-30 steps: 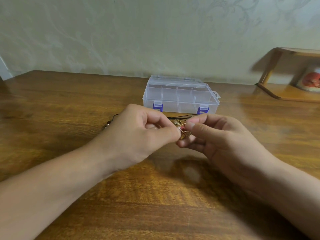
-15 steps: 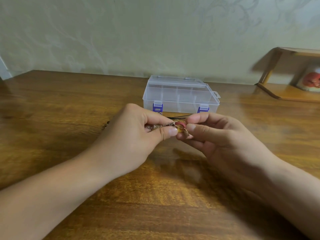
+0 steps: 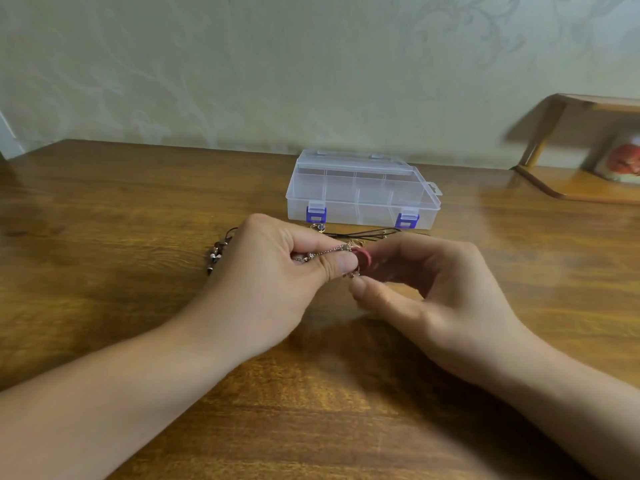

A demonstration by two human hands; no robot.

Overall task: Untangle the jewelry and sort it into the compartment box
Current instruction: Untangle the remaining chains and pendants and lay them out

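- Our left hand [image 3: 277, 271] pinches the chain [image 3: 327, 252]; our right hand [image 3: 433, 289], pinching half a second ago, now has thumb parted, fingers curled by a red ring [image 3: 363, 257].
- Tangle loosening above the worktop [image 3: 138, 209].
- Compartment box [image 3: 362, 188] beyond stays latched.

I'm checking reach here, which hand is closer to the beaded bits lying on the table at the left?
Left. The left hand lies right beside the beaded ends; the right hand is on the far side of it.
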